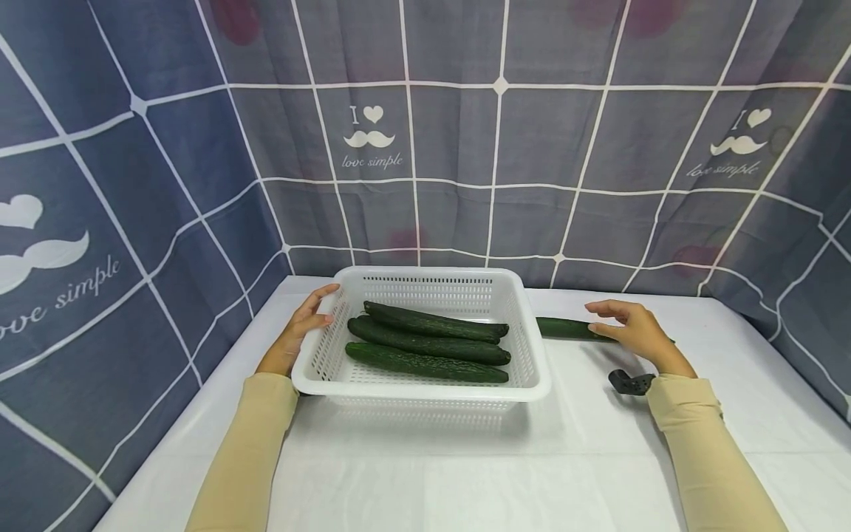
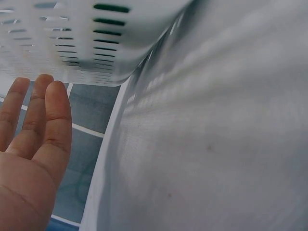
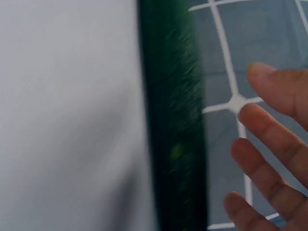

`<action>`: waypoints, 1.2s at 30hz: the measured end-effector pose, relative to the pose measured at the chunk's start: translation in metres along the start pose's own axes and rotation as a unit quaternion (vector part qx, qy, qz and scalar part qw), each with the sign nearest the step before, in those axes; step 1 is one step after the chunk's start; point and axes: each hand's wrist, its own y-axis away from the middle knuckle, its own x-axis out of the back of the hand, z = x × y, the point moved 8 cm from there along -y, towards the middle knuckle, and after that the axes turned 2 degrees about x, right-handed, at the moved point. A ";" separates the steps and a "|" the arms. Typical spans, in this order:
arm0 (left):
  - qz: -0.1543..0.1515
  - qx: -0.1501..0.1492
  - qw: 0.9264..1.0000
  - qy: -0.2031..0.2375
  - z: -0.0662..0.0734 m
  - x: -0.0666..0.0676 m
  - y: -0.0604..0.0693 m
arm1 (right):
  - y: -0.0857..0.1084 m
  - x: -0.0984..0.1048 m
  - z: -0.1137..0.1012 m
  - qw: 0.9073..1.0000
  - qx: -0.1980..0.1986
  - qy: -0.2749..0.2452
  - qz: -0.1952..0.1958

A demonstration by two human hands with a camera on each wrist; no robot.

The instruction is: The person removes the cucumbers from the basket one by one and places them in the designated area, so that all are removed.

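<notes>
A white perforated plastic basket stands on the white-covered table, with three dark green cucumbers lying side by side in it. At its left rim is my left hand. The left wrist view shows those fingers extended, their tips close to the basket's slotted wall; whether they press on it I cannot tell. Another cucumber lies on the table right of the basket, seen close up in the right wrist view. Over its right part hovers my right hand, fingers spread and slightly bent, holding nothing.
Dark grey-blue curtain cloth with white grid lines rises behind the table and along both sides. A black device sits by the right wrist. White cloth covers the table in front of the basket.
</notes>
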 end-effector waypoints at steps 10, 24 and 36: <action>0.005 0.013 1.000 -0.002 -0.003 0.001 0.000 | -0.007 -0.002 -0.030 0.996 0.037 -0.068 -0.035; 0.003 0.009 1.000 0.009 -0.002 -0.001 0.000 | -0.006 -0.002 -0.075 0.992 0.079 -0.080 -0.057; 0.006 0.012 1.000 0.003 -0.001 0.000 0.001 | -0.004 -0.008 -0.110 0.984 0.116 -0.104 -0.086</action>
